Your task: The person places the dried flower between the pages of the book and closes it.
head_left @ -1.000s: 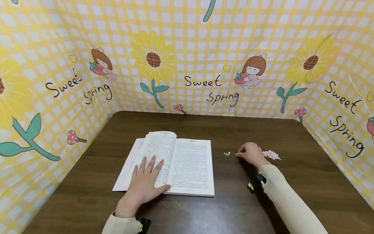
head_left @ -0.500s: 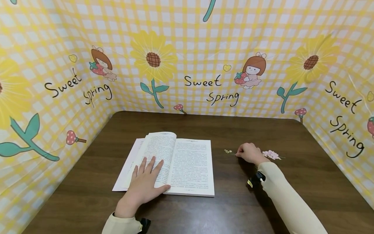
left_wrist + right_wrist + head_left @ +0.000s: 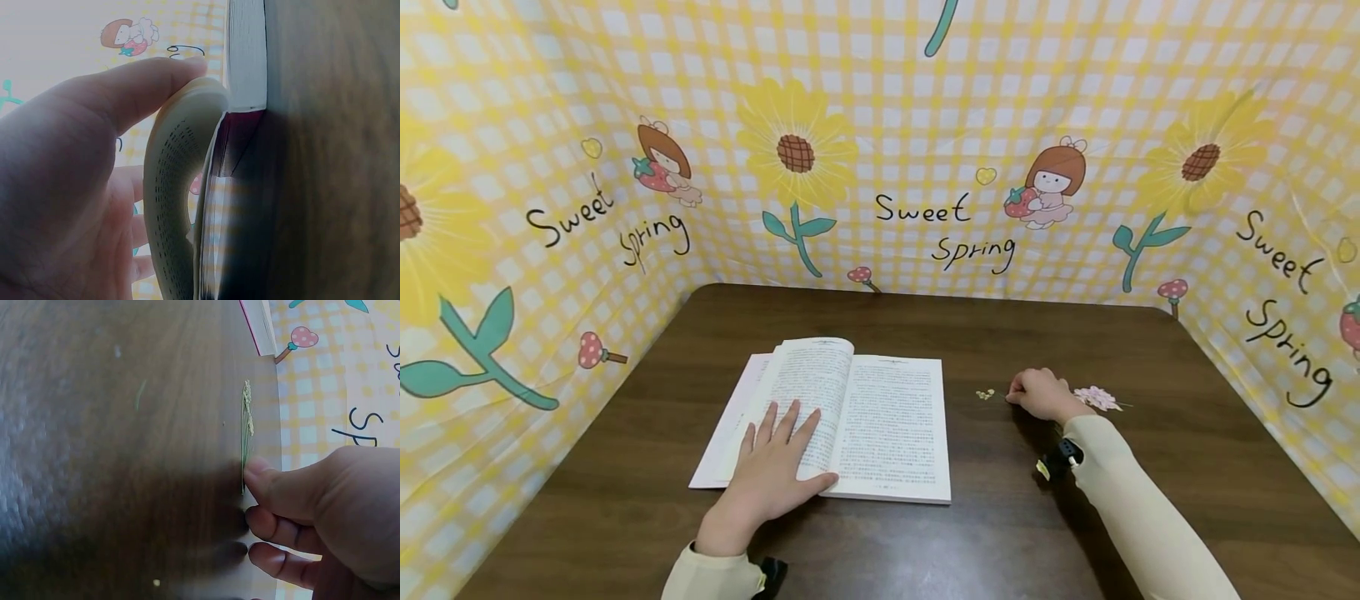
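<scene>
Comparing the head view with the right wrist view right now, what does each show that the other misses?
Only the head view: the left hand spread on the book's left page, and the pale-pink flower cluster beside the right hand.

Only the right wrist view: separate thin green stems running past the thumb, and a pale-yellow spot too small to identify.

Both: the right hand, the slender pale-yellow dried sprig, the dark-brown wooden table, the yellow-and-white checked cloth and the white-paged open book, just a corner in the wrist view.

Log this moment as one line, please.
Left hand: spread on open book | Right hand: pinches sprig | Pink flowers: on table, unheld
</scene>
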### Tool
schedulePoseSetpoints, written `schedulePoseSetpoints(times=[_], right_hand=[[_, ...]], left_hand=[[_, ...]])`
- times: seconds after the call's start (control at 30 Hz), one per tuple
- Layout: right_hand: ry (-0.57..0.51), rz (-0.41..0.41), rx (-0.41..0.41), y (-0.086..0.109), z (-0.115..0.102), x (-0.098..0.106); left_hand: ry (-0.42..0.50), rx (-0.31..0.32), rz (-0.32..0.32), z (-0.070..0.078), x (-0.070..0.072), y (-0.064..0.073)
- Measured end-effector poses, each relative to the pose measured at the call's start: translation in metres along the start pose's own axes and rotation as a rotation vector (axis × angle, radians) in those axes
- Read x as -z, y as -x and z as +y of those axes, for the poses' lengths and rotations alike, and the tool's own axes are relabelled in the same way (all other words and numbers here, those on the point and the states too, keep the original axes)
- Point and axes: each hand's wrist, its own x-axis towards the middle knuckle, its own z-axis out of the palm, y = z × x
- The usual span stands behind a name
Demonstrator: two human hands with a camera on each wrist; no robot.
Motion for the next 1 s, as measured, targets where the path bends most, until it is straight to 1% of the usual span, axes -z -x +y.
schedulePoseSetpoints(times=[0.17, 0.27, 0.47, 0.57, 0.8, 0.9, 1.0], right_hand=[[-0.019, -0.007, 0.006, 0.0011, 0.0008, -0.0004], [-0.053, 0.004, -0.012, 0.0010, 0.0039, -0.0006], [-0.090, 0.003, -0.010, 0.0036, 0.0037, 0.0028], [-0.083, -0.014, -0.013, 0.0038, 0.0029, 0.0040], [-0.042, -0.052, -0.013, 0.0012, 0.0022, 0.0051], [-0.022, -0.061, -0.016, 0.0013, 0.0018, 0.0055], [-0.009, -0.070, -0.021, 0.0018, 0.0016, 0.0051]], left_hand=[[0.001, -0.003, 0.004, 0.0001, -0.0008, 0.0002], [0.000, -0.011, 0.013, 0.0009, -0.0008, 0.0001], [-0.026, -0.032, 0.063, 0.0022, 0.0000, -0.0006], [-0.038, -0.042, 0.098, 0.0029, 0.0004, -0.0018], [-0.041, -0.056, 0.211, 0.0038, 0.0010, -0.0038], [-0.033, -0.058, 0.222, 0.0040, 0.0011, -0.0034], [-0.025, -0.058, 0.214, 0.0039, 0.0012, -0.0029]])
